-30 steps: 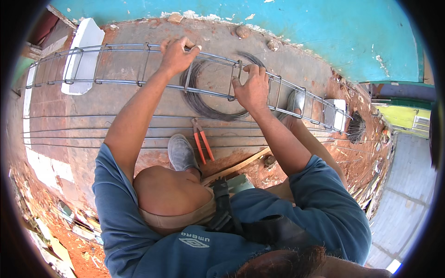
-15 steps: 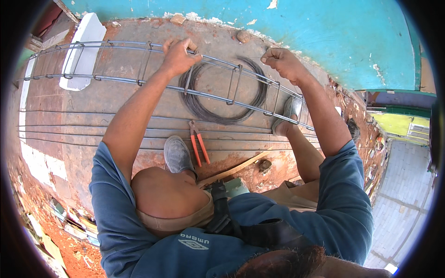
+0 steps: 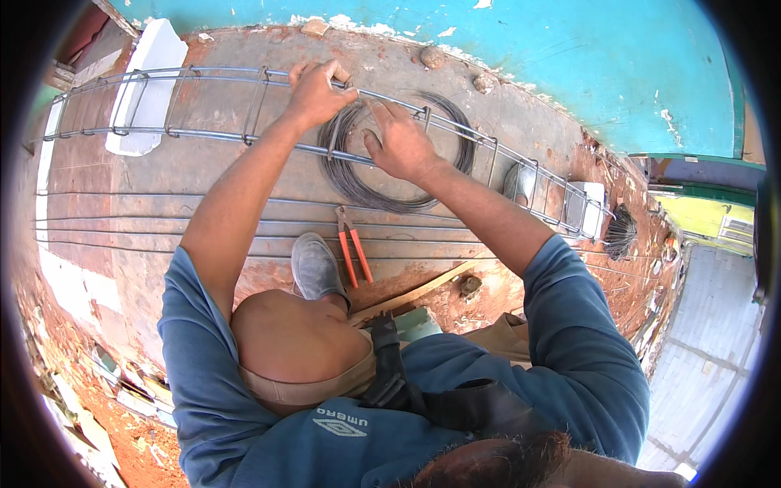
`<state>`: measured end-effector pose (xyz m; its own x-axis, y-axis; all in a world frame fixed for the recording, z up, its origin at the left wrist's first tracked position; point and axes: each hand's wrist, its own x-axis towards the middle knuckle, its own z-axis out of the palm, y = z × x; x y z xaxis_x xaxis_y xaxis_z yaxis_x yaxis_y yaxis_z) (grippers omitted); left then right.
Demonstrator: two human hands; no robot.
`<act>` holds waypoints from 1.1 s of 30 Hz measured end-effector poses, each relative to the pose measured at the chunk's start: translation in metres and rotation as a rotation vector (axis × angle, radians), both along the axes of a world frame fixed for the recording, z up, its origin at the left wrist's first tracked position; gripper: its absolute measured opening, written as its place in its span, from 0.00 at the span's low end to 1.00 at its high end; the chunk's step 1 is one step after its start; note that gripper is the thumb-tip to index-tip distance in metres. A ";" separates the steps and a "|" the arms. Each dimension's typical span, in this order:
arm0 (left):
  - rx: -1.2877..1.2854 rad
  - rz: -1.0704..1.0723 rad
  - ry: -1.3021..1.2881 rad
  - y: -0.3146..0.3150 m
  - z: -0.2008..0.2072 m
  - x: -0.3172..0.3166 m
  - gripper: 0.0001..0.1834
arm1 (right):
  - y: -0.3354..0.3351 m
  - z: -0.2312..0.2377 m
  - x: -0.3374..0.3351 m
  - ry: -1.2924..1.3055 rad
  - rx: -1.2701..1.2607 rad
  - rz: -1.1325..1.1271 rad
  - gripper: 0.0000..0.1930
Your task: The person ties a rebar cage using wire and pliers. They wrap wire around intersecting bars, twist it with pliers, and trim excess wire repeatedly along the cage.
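A long rebar cage [image 3: 203, 133], made of steel bars with rectangular stirrups, stretches across in front of me. My left hand [image 3: 320, 96] is closed at its far bar, by a stirrup, with thumb and fingers bent together there. Whether a thin tie wire is also in that grip is too small to make out. Just right of it, my right hand [image 3: 399, 145] reaches over the cage, fingers stretched toward the far bar and thumb apart. Beneath the cage lies a coil of dark wire [image 3: 358, 193], partly covered by my right hand. Orange-handled pliers [image 3: 353, 246] rest on the ground nearer me.
Several loose steel rods [image 3: 163, 220] lie parallel on the concrete. White blocks [image 3: 146, 89] are under the cage's left part and right end. A turquoise wall [image 3: 569, 65] bounds the far side. A wooden strip [image 3: 423, 289] and stones lie around my feet.
My right hand has swung left and nearer to my left hand, and its closed fingers have straightened. My left hand stays nearly in place at the bar.
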<state>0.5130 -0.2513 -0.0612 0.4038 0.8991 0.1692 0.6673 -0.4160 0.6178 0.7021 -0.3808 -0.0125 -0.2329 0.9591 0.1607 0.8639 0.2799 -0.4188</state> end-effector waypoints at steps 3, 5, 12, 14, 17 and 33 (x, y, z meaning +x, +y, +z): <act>-0.030 -0.020 -0.001 0.001 0.009 0.002 0.21 | -0.002 -0.047 0.005 -0.122 0.081 -0.094 0.22; -0.021 -0.014 0.001 0.000 0.007 -0.001 0.21 | 0.001 -0.037 -0.005 -0.159 -0.011 -0.082 0.19; -0.019 -0.016 -0.012 0.001 0.007 0.000 0.21 | -0.024 -0.032 -0.047 0.508 -0.198 -0.234 0.09; -0.036 -0.044 -0.040 0.000 0.006 -0.006 0.22 | -0.033 -0.028 -0.051 0.560 -0.064 -0.269 0.09; 0.005 -0.057 -0.046 0.000 0.006 -0.009 0.22 | -0.037 0.009 -0.042 0.550 -0.034 -0.317 0.07; 0.022 -0.129 -0.143 0.002 -0.004 -0.018 0.17 | 0.016 0.208 -0.007 1.202 -0.681 -0.003 0.16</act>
